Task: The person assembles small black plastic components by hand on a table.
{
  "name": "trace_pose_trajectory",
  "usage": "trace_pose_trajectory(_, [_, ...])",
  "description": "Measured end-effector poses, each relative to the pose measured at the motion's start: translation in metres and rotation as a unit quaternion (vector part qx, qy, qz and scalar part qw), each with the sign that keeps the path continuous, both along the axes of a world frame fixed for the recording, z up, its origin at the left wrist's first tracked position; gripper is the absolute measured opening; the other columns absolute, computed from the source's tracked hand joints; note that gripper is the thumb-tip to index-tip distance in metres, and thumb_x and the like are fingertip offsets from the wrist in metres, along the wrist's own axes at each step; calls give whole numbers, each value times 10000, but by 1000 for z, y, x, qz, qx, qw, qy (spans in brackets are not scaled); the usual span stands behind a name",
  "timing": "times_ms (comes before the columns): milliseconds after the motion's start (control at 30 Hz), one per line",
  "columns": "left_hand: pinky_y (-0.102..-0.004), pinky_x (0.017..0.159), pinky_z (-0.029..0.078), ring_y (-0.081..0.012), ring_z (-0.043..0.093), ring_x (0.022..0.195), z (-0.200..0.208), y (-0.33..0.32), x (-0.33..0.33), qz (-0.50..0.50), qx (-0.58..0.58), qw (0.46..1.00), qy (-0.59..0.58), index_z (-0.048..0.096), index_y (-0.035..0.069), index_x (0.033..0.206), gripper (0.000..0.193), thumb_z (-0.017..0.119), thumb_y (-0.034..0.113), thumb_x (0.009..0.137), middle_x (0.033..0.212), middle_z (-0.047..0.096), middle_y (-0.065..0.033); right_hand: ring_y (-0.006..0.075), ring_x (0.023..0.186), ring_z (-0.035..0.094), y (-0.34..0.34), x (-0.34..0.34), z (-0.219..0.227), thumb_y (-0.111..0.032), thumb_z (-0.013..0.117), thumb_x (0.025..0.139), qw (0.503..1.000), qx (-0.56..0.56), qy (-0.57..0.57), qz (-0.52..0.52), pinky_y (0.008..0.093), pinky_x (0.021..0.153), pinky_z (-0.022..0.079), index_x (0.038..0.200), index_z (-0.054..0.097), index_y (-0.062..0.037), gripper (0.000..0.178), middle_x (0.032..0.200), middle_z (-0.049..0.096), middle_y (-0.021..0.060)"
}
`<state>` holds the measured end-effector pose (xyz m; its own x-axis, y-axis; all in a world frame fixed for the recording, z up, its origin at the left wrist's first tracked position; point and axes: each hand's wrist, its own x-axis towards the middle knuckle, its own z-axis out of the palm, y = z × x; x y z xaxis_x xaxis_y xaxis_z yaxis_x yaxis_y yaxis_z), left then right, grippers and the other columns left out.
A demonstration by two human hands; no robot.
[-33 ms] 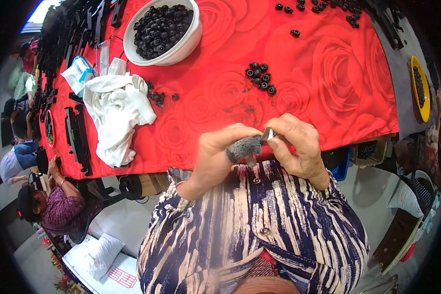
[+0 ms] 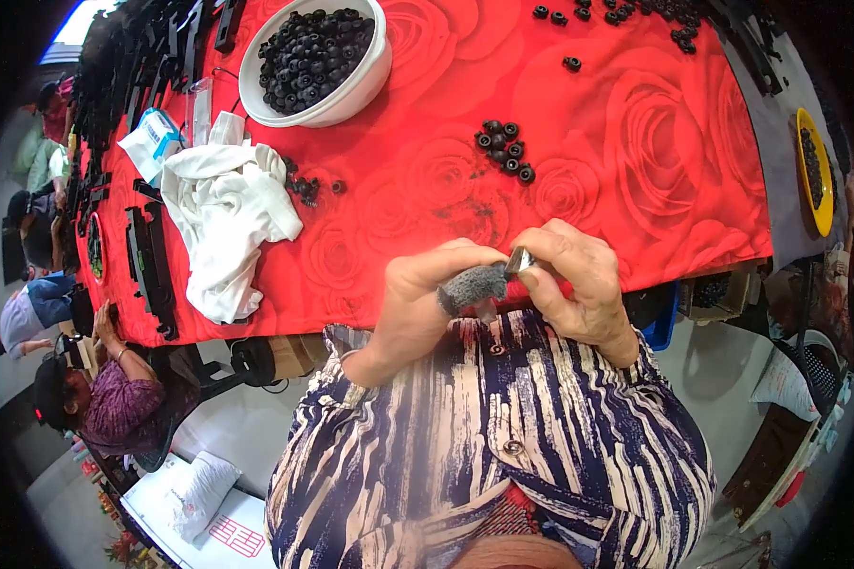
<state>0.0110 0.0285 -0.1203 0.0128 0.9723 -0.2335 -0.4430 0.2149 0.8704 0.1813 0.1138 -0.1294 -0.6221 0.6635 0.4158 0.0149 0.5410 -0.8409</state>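
My left hand [image 2: 427, 284] is held just off the near edge of the table, its fingers closed. A fuzzy grey sleeve [image 2: 473, 288] covers one of its fingers, and whatever lies between the fingertips is hidden. Thumb and fingers of my right hand [image 2: 579, 280] pinch a small, shiny flat metal piece [image 2: 519, 260], whose edge meets the left fingertips. Beyond my hands, several black ring-shaped parts [image 2: 503, 150] lie in a loose cluster on the red rose-patterned cloth [image 2: 408, 190].
A white bowl [image 2: 384, 66] heaped with black parts stands at the far left. Nearer are a crumpled white cloth [image 2: 228, 223] and a blue-white packet [image 2: 157, 144]. Long black strips [image 2: 150, 266] line the left side. A yellow tray [image 2: 826, 213] is far right; a co-worker [image 2: 114, 403] sits left.
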Motion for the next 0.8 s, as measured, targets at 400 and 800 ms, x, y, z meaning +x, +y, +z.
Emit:
trace_pose_trajectory(400, [-241,604,505,-122,598,663,-5,2,-3,13,-104,988,-117,648,-24,991,175,605,70,850,871,647,-92,196,537,507,9,4,-13,7,621,707,998,9,27,52,307,482,393,906,583,27,204,665,531,88])
trace_pose_trajectory(800, [-239,652,497,-166,623,816,-12,9,0,91,239,881,398,666,47,1024,291,694,-2,739,930,641,-129,62,648,525,-6,-10,5,-75,703,760,947,-322,0,-8,228,563,414,915,590,-20,199,734,576,15])
